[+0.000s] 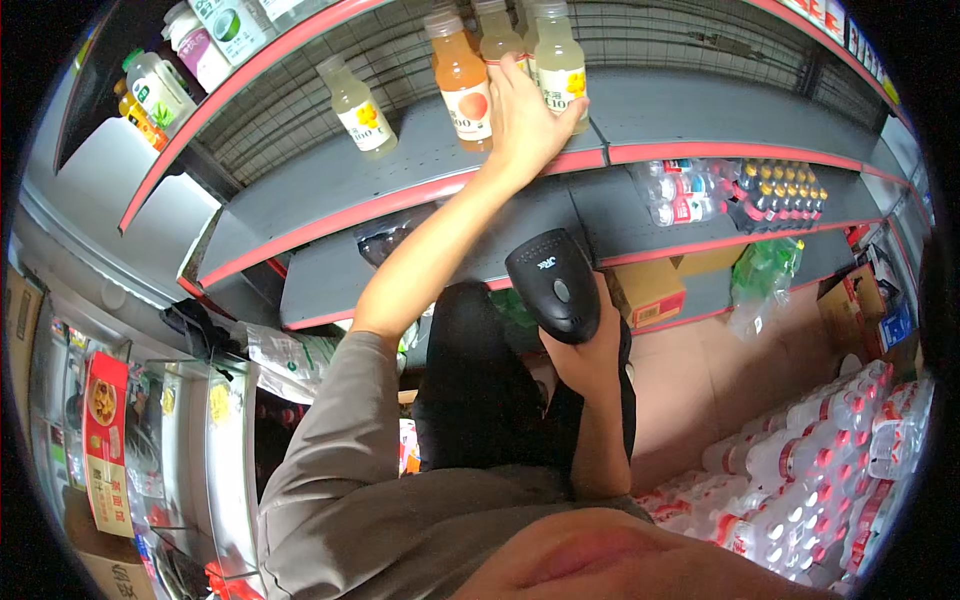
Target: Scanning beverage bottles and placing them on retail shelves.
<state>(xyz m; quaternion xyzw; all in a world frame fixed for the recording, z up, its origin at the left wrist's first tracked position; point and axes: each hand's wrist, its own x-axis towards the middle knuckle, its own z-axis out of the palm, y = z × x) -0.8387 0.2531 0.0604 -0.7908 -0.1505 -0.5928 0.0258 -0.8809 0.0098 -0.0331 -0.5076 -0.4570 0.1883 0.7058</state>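
My left hand [525, 124] reaches among juice bottles on the grey shelf, its thumb spread across the front of a pale yellow bottle [559, 56]. Its fingers lie by another pale bottle [499, 34] behind; whether they grip anything is hidden. Just left of the hand stands an orange-coloured juice bottle [461, 82] with a peach on its label. Farther left, one pale yellow bottle [361, 112] stands apart. Lower down, my right hand [589, 360] is closed around a black handheld barcode scanner [555, 281], its rounded head pointing up towards the shelves.
Red-edged shelves [652, 154] curve across the front. Below sit shrink-wrapped bottles [784, 191], a cardboard box [649, 289] and a green plastic bag [765, 274]. Packs of water bottles [795, 457] cover the floor at right. Upper left, a shelf carries drinks [157, 90].
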